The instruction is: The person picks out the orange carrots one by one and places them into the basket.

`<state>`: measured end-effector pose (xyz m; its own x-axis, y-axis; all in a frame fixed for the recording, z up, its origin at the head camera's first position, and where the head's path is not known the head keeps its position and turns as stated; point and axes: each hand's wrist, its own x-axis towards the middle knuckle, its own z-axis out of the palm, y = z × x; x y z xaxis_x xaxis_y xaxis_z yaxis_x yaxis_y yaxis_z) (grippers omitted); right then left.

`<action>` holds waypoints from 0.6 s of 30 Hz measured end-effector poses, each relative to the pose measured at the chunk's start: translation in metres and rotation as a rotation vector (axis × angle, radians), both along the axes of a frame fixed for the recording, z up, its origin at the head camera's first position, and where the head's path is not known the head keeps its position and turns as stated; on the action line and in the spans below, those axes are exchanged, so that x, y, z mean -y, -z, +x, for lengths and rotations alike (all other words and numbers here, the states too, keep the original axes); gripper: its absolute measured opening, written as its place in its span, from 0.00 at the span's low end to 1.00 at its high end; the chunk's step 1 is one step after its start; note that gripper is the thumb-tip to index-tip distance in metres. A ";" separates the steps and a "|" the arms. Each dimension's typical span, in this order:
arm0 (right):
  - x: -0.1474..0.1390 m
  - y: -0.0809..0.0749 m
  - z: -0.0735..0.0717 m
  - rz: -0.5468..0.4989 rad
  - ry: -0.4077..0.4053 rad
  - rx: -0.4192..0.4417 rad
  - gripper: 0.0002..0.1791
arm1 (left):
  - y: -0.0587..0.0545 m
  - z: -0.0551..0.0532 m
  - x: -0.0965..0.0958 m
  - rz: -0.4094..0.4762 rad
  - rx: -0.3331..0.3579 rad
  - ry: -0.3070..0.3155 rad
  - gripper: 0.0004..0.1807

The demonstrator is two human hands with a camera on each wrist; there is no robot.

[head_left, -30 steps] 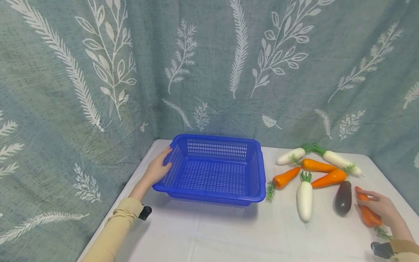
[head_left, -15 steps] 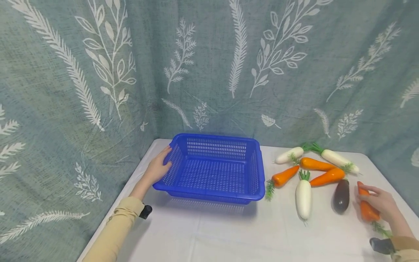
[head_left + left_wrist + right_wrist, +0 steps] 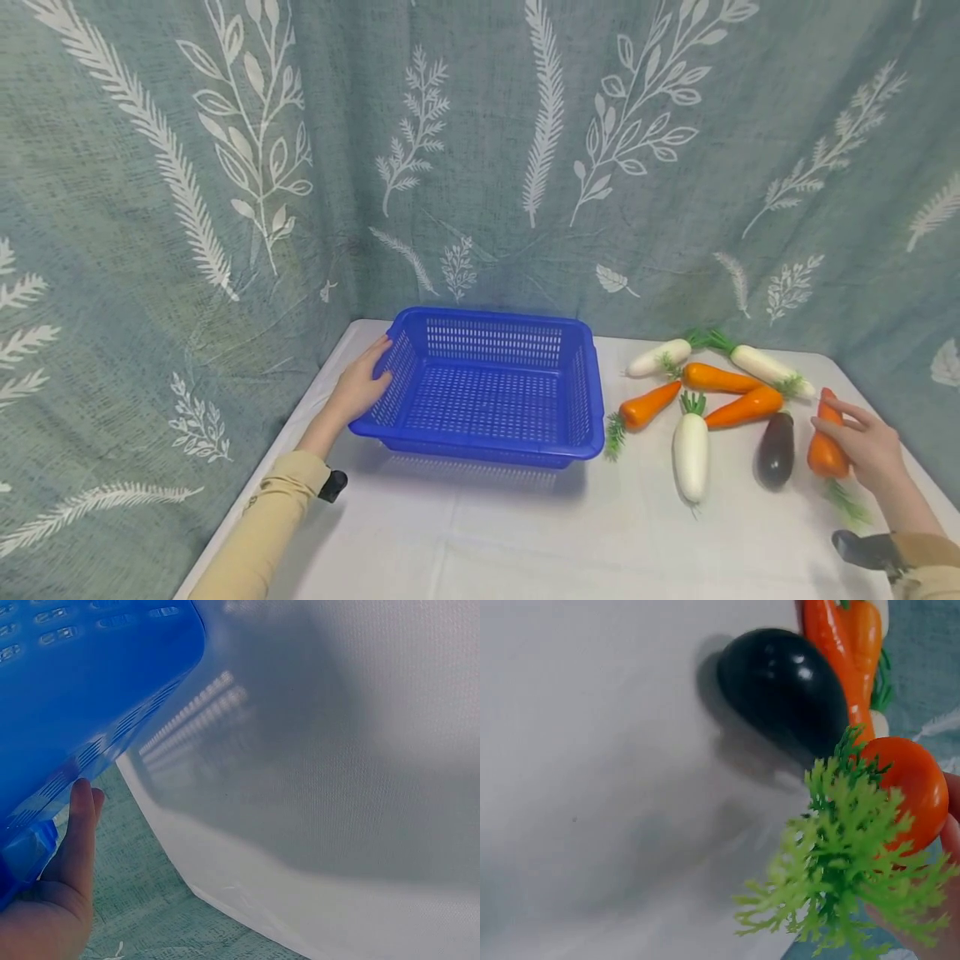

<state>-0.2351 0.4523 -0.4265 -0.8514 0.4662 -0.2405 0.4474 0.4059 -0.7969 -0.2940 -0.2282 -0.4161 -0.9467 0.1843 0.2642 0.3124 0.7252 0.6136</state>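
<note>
My left hand (image 3: 358, 390) holds the left rim of a blue plastic basket (image 3: 480, 444), thumb over the rim and fingers along the outer wall. The left wrist view has straight fingers (image 3: 79, 840) against that wall. At the far right, my right hand (image 3: 873, 446) grips an orange carrot (image 3: 827, 457) between thumb and fingers, its tip pointing away and its green leaves trailing toward me. In the right wrist view the carrot's thick end (image 3: 915, 791) and leafy top (image 3: 840, 855) hang over the cloth. A dark eggplant (image 3: 776, 454) lies just left of it.
Between basket and eggplant lies a white radish (image 3: 691, 458) with a short green top. Several carrots, among them one near the basket (image 3: 651, 406), and two more white radishes, one at the back right (image 3: 768, 367), lie behind. A green leaf-patterned curtain (image 3: 495, 167) borders the white-covered table.
My right hand has lifted the carrot and moved it away from me and slightly left, its leaves now swinging loose. The left hand and basket have stayed in place.
</note>
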 end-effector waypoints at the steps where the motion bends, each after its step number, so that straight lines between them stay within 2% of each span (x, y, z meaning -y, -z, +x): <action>1: 0.001 0.000 -0.003 -0.018 0.005 -0.010 0.44 | 0.000 0.000 0.000 0.001 -0.001 0.001 0.31; 6: 0.005 0.004 -0.015 -0.136 0.053 -0.047 0.46 | 0.001 0.000 0.002 0.010 0.005 0.009 0.31; 8: 0.012 0.000 -0.017 -0.175 0.040 -0.049 0.45 | 0.001 -0.001 0.002 0.012 0.006 0.012 0.31; 13: 0.040 -0.021 -0.012 -0.300 -0.025 -0.056 0.43 | 0.001 -0.003 0.002 0.007 0.002 0.019 0.31; 16: 0.053 -0.027 -0.009 -0.384 -0.035 -0.062 0.42 | 0.001 -0.002 0.002 0.007 0.009 0.021 0.31; 18: 0.058 -0.029 -0.008 -0.447 -0.073 -0.078 0.43 | 0.001 -0.001 0.002 0.006 0.009 0.023 0.31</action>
<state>-0.2435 0.3947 -0.3976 -0.9017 0.2695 -0.3382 0.3619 0.0425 -0.9312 -0.2950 -0.2298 -0.4166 -0.9446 0.2044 0.2569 0.3233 0.7146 0.6204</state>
